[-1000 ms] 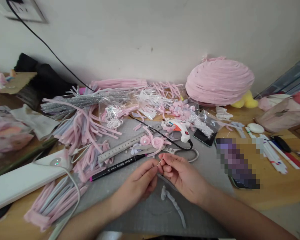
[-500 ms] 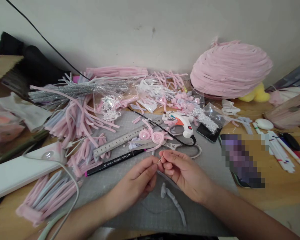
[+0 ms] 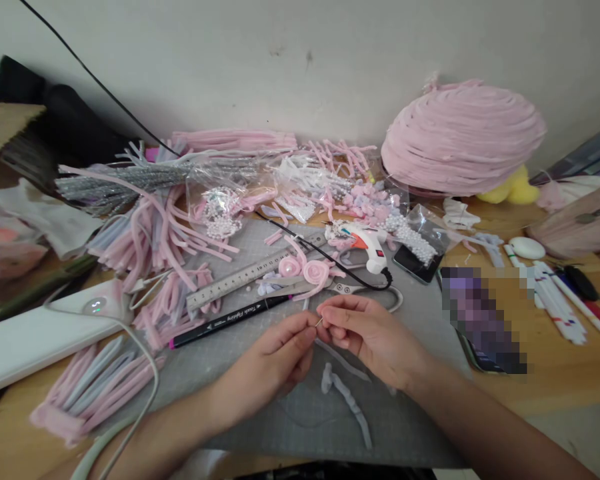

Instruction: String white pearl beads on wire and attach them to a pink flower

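Near the left hand (image 3: 285, 353), a black marker (image 3: 234, 321) reads "Touch Fighting".

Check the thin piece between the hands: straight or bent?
Straight where visible: the thin piece shows one short, unbent slant between left hand and right hand. Fingers hide the ends; cannot tell there.

Scissors (image 3: 344, 289) behind hands (image 3: 290, 350) (image 3: 373, 333), apparently under coils (image 3: 316, 272)

2 hands (image 3: 286, 350) (image 3: 367, 330), 1 mtl ruler (image 3: 240, 279)
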Demonstrator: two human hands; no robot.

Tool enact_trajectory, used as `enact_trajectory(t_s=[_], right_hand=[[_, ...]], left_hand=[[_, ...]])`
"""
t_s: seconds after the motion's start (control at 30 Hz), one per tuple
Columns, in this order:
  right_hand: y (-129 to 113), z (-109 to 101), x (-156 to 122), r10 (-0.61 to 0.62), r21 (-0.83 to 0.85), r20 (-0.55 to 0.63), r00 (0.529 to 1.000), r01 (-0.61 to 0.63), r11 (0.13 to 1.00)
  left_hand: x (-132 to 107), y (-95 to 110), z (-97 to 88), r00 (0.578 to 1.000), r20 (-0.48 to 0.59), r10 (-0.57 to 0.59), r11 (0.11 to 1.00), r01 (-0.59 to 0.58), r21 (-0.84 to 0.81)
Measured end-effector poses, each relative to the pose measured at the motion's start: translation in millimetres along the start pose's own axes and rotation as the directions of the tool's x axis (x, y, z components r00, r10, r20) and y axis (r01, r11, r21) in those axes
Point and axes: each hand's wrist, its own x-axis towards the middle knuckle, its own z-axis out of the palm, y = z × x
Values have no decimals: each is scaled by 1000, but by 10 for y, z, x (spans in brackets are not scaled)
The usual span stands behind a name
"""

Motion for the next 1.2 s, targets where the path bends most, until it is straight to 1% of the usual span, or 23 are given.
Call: enact_trajectory(t_s=[0.13,0.33,0.4,0.53,0.6,0.7,0.87,0.93,1.07,1.2], right_hand=[[-25,-17,22,28,-27,16,999,-27,999],[-61,-5,19,77,-19,13,997,-76,997],[-69,-3,16,94,27,4,996,-94,995],[-76,-17,15,115,197,-45,992,-104,975],[-83,-32,12,110,228,-52,993,-95,969],[-100,-53,3,87,236,-43,995,-74,969],[-111,-68,7,85,228,-4,996,-81,970],[-106,-62,18,70,205,-31,997,-62,977],[-109,-37,35,67,187,-125,990,-42,981],[-126,-28,29,69,166,-137,988,-46,985]], left_hand=[[10,-22,-3,1000,7,-27,999,27,-39],[-4,11,7,998,7,-60,997,61,-50],[-3,23,8,997,0,-77,994,77,-73],[-2,34,2,996,-15,-86,990,84,-114],[-7,38,-3,996,-20,-89,989,86,-120],[-17,48,-5,997,-18,-81,990,79,-114],[-25,66,6,998,13,-68,993,69,-95],[-24,68,8,997,23,-72,992,73,-99],[-15,59,-6,997,26,-66,991,68,-111],[-9,46,-25,997,37,-62,992,66,-110]])
